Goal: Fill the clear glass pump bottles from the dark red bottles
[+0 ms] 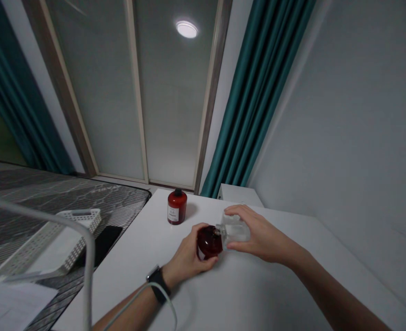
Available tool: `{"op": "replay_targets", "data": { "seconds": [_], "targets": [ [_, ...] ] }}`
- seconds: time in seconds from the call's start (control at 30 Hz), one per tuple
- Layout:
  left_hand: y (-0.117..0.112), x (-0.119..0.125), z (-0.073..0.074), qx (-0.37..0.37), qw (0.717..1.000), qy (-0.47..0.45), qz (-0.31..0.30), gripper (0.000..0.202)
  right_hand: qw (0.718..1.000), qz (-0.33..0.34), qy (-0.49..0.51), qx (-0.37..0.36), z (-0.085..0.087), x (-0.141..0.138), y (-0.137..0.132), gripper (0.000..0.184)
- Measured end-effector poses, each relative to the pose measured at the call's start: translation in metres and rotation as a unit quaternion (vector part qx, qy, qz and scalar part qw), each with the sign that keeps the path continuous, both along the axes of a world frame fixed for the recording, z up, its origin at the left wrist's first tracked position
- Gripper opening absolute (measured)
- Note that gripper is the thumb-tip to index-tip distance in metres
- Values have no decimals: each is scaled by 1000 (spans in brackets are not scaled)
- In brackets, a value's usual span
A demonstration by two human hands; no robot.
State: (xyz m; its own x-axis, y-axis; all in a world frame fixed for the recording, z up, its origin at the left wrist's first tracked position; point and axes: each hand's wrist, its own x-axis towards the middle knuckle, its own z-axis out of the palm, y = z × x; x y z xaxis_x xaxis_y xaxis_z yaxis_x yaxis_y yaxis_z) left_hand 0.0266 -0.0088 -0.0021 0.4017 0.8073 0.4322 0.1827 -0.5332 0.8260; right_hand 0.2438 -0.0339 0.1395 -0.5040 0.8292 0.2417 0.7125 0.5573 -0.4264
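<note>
Window: one frosted glass window (pixel 171 96) in pale frames, far ahead of both grips; a round light (pixel 186 29) shows at its top.
Curtains: 2 teal curtains (pixel 258 92), one on each side of the window.
Bed: grey patterned mattress (pixel 58 202), left of the left grip, cut off by the frame.
Desk: 1 white desk (pixel 258 294), directly under both grips.
Cabinet: 1 white cabinet (pixel 240 195), beyond the right grip, mostly hidden behind the desk.
Basket: 1 white perforated plastic basket (pixel 80 220), on the mattress, left of the left grip; contents not visible.
Paper: white sheets (pixel 9 303), lower left; count cannot be told.
Phone: 1 black phone (pixel 106 243), partly hidden, left of the left grip.
Left grip (pixel 189 257): narrow, closed around the dark red bottle (pixel 208 242); its contents cannot be told from its tint.
Right grip (pixel 258 234): narrow, closed around the clear glass bottle (pixel 235 232), tipped on its side, neck to the red bottle; any liquid is hard to make out; the join is too small to read.
Pump bottle: 1 red bottle (pixel 177 207), upright, black-topped, white label, beyond the left grip.
Watch: 1 black watch (pixel 157 284), on the left wrist.
</note>
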Motion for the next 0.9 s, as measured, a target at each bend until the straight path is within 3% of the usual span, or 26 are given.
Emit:
{"op": "replay_targets", "data": {
  "seconds": [0.9],
  "targets": [
    [1, -1, 0, 10, 1000, 13, -3, 73, 1000, 3, -22, -7, 3, 0, 2, 59]
  ]
}}
